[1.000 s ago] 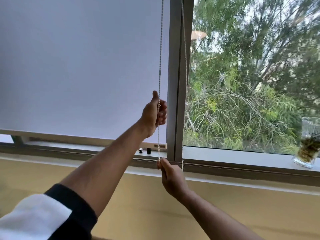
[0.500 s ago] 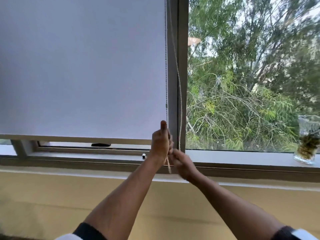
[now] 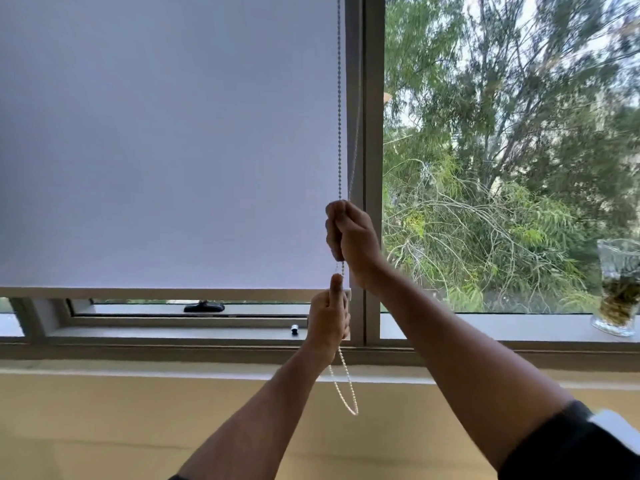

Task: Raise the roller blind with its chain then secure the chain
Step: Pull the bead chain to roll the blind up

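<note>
A pale grey roller blind [image 3: 166, 143] covers most of the left window pane; its bottom bar [image 3: 156, 293] hangs a little above the sill. A white bead chain [image 3: 339, 116] runs down the blind's right edge beside the window post. My right hand [image 3: 349, 237] is closed around the chain at mid height. My left hand [image 3: 328, 320] grips the chain just below it, thumb pointing up. The chain's loose loop [image 3: 346, 393] dangles under my left hand, in front of the yellow wall.
A grey window post [image 3: 372, 168] stands right of the chain. A black window latch [image 3: 203, 306] and a small black knob [image 3: 294, 329] sit below the blind. A glass vase [image 3: 618, 289] stands on the sill at far right. Trees fill the right pane.
My right hand has risen from the sill to a higher grip on the chain. My left hand has come down with the chain. The blind's bottom bar sits slightly higher, showing the latch.
</note>
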The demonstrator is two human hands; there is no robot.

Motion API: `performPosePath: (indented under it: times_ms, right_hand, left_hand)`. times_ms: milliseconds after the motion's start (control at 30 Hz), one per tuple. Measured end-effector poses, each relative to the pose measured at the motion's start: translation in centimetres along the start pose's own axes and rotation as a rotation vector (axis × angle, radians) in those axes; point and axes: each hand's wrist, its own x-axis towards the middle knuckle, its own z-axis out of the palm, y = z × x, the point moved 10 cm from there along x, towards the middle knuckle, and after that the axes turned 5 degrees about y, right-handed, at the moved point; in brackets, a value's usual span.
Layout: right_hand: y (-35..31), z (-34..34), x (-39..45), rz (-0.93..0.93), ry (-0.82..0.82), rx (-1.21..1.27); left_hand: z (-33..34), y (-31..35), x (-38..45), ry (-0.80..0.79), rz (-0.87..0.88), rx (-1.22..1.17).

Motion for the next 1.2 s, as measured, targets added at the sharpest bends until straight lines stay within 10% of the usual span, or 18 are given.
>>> performPosePath:
  times_ms: [267,700,1200]
  right_hand:
    - [3.7,-0.1,-1.6,-0.124,0.063,-0.174]
    - [14.0,-2.0,-9.5,-0.012,0.012,-0.518]
    - [17.7,-5.7,-9.6,0.215,-0.127,-0.740]
  left_hand:
    - [-1.7,-2.7,0.8,-0.144,-0.082,-0.012]
    - [1.1,14.9,6.7,-0.280,0.102,-0.040]
    - [0.6,14.8,6.1,-0.060,0.282,-0.104]
